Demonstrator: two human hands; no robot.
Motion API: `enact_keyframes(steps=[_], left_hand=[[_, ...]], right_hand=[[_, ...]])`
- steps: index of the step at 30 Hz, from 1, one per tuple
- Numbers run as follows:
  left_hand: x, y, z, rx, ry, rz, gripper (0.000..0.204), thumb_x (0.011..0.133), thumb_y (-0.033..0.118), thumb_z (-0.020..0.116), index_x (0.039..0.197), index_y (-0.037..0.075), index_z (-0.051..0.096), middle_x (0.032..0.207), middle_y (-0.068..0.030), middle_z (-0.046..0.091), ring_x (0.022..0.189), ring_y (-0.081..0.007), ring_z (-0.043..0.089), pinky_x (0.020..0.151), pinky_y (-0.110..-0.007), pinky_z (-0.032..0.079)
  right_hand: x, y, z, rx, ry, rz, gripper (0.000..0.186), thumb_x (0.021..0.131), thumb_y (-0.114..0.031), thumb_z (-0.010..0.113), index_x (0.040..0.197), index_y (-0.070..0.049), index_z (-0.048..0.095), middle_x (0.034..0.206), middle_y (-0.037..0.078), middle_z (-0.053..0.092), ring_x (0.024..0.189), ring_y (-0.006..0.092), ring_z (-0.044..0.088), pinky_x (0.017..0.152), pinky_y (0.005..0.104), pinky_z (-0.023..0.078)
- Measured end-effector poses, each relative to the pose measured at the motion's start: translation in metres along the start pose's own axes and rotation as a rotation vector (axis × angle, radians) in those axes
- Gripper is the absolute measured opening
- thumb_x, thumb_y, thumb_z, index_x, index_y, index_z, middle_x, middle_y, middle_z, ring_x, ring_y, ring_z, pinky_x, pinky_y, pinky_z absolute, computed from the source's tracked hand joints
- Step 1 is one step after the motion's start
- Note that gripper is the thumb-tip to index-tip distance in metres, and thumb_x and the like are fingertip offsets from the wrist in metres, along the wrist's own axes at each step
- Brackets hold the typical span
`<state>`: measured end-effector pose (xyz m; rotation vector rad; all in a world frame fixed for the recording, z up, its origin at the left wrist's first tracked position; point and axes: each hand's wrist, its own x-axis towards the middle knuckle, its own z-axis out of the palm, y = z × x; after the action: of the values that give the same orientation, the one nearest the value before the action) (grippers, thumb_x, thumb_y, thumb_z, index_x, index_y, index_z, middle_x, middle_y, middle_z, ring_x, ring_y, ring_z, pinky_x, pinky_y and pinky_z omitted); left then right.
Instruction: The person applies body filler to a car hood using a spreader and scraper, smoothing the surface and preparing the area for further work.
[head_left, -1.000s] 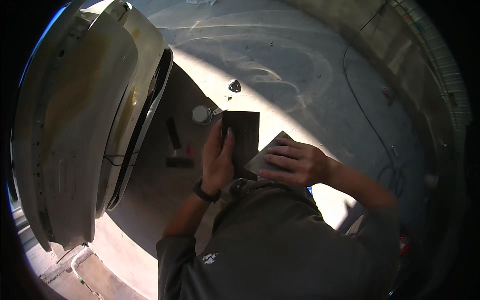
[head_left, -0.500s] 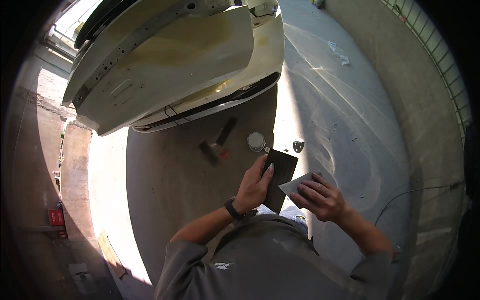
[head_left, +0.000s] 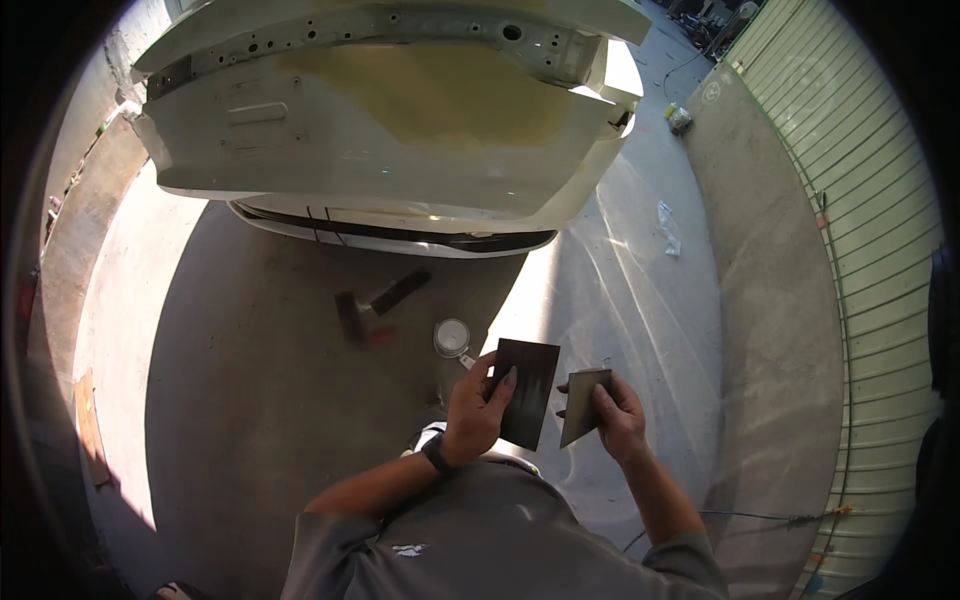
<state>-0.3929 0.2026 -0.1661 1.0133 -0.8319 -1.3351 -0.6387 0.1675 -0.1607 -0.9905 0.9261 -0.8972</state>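
Note:
My left hand (head_left: 472, 420), with a dark band on the wrist, grips a dark rectangular board (head_left: 528, 396) by its left edge, thumb lying over the face. Just to the right, my right hand (head_left: 622, 418) pinches a thin grey putty spreader (head_left: 582, 412), its thumb on the near face. A small gap separates spreader and board. Beyond my hands, a round tin (head_left: 452, 335) with a pale top stands on the floor. Farther ahead, a pale car tailgate (head_left: 330, 155) bears yellowish patches across its face.
Dark block-shaped tools (head_left: 400, 290) and a small red piece (head_left: 383, 336) lie on the shaded floor, left of the tin. Crumpled clear plastic (head_left: 668, 228) lies to the right. A low concrete wall (head_left: 770, 300) and a cable (head_left: 745, 515) are on the right side.
My right hand has turned the spreader more upright and drawn it slightly away from the board. The view has swung right, bringing the tailgate more squarely into sight.

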Motion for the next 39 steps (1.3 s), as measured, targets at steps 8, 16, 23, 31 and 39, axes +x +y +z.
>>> enact_keyframes(steps=[8, 16, 23, 31, 39], left_hand=[[0.098, 0.002, -0.033, -0.326, 0.015, -0.046, 0.029, 0.112, 0.019, 0.05, 0.133, 0.0, 0.051, 0.1, -0.0073, 0.071, 0.09, -0.008, 0.066, 0.077, -0.026, 0.053], [0.152, 0.034, -0.065, -0.522, 0.174, 0.038, 0.033, 0.111, 0.019, 0.052, 0.136, -0.003, 0.05, 0.107, -0.0091, 0.072, 0.087, -0.0113, 0.067, 0.079, -0.025, 0.053], [0.14, 0.024, -0.044, 0.236, -0.044, 0.044, 0.041, 0.103, 0.015, 0.061, 0.142, 0.002, 0.055, 0.099, -0.0213, 0.074, 0.087, -0.0354, 0.074, 0.076, -0.04, 0.056], [0.026, -0.015, -0.092, 0.273, -0.482, -0.171, 0.053, 0.113, 0.034, 0.041, 0.158, 0.006, 0.042, 0.165, -0.0155, 0.037, 0.156, -0.0323, 0.027, 0.129, -0.045, 0.017], [0.087, -0.007, -0.097, 0.959, 0.229, 0.093, 0.022, 0.089, 0.012, 0.073, 0.11, 0.004, 0.072, 0.102, -0.0141, 0.076, 0.089, -0.0348, 0.073, 0.078, -0.044, 0.058]], right_hand=[[0.074, -0.022, 0.016, -0.286, 0.345, 0.025, 0.023, 0.11, -0.021, 0.05, 0.118, -0.001, 0.059, 0.099, 0.004, 0.064, 0.084, 0.0135, 0.062, 0.077, 0.0285, 0.052], [0.131, -0.033, 0.058, -1.139, 0.068, 0.197, 0.03, 0.11, -0.029, 0.051, 0.097, -0.003, 0.059, 0.086, 0.002, 0.059, 0.077, 0.01, 0.053, 0.068, 0.0267, 0.043], [0.192, -0.043, 0.05, -0.387, 0.006, -0.01, 0.019, 0.111, -0.021, 0.054, 0.115, -0.003, 0.057, 0.106, 0.003, 0.067, 0.094, 0.0091, 0.06, 0.084, 0.0254, 0.05], [0.238, -0.053, -0.027, -0.232, 0.039, 0.117, 0.01, 0.105, -0.009, 0.061, 0.114, -0.004, 0.06, 0.108, 0.003, 0.067, 0.101, 0.0094, 0.061, 0.095, 0.0258, 0.047], [0.25, -0.067, -0.073, -0.347, -0.066, 0.134, 0.008, 0.104, -0.009, 0.063, 0.103, -0.006, 0.056, 0.095, 0.0, 0.061, 0.089, 0.0069, 0.055, 0.085, 0.0247, 0.045]])
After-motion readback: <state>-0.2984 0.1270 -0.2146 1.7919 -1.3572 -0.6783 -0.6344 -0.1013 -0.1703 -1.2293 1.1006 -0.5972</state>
